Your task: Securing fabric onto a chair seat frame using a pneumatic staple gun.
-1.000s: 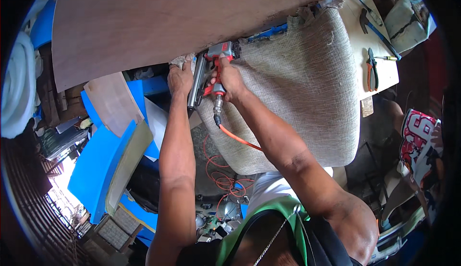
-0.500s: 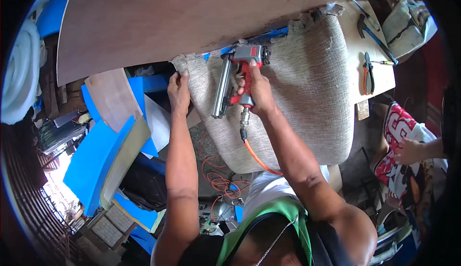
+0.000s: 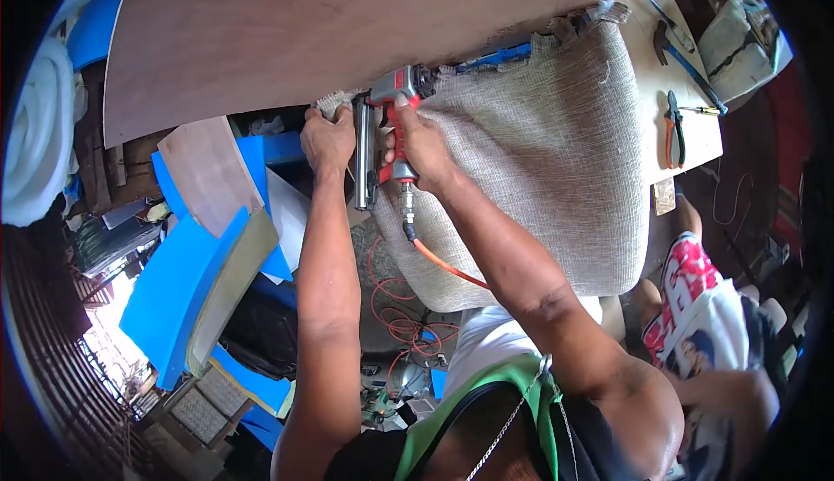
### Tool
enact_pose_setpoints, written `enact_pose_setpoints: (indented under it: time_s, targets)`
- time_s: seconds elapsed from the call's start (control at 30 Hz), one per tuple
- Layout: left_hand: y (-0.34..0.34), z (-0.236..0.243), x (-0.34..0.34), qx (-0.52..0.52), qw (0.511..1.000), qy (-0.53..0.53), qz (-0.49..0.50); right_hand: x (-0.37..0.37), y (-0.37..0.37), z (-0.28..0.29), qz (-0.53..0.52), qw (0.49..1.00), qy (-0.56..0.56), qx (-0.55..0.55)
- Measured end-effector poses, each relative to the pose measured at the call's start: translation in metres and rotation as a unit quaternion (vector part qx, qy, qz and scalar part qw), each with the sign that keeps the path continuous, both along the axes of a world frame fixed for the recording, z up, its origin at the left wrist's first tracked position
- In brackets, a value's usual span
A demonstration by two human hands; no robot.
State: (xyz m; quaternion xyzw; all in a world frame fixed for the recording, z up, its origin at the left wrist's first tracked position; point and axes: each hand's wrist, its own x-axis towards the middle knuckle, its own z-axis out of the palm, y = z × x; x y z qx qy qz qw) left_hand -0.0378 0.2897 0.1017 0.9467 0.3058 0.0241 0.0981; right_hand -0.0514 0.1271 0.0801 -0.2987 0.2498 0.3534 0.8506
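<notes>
My right hand [image 3: 415,141] is wrapped round a red-and-silver pneumatic staple gun [image 3: 393,84], whose head lies at the lower edge of a big brown plywood panel [image 3: 365,21]. An orange hose [image 3: 450,267] trails from its handle. Just left of the gun, my left hand [image 3: 330,134] is closed on the frayed upper edge of beige woven fabric [image 3: 556,168]. This fabric drapes below the panel and is rucked beside the gun. A strip of blue material [image 3: 491,58] shows along the seam.
A pale wooden bench [image 3: 691,147] at right holds pliers [image 3: 674,134], a hammer [image 3: 686,73] and screwdrivers. Blue foam sheets [image 3: 169,299] and plywood offcuts [image 3: 208,177] lie left. Coiled hose [image 3: 395,325] is on the floor. Another person [image 3: 704,333] is at lower right.
Since half a second ago, my right hand has moved the gun left and slightly up, beside my left hand, which has drawn the fabric edge up. The other person has shifted at lower right.
</notes>
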Motion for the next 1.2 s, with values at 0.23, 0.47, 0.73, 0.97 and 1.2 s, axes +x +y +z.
enact_pose_setpoints:
  time_s: [0.23,0.47,0.73,0.97,1.2]
  targets:
    - [0.017,0.003,0.007,-0.053,0.998,0.013,-0.016,0.006,0.007,0.003,0.005,1.000,-0.006,-0.012]
    - [0.013,0.012,0.003,-0.147,0.989,-0.003,-0.019,0.006,0.020,-0.001,-0.016,1.000,0.006,-0.026]
    - [0.041,0.001,-0.012,-0.439,0.894,-0.048,0.079,0.005,0.021,-0.001,-0.054,0.993,0.064,0.080]
    - [0.051,0.004,-0.019,-0.522,0.850,-0.009,0.068,0.001,0.023,0.009,-0.052,0.997,0.058,0.027]
    - [0.067,-0.001,-0.019,-0.490,0.871,0.002,0.036,0.007,0.038,0.016,-0.050,0.996,0.076,0.008]
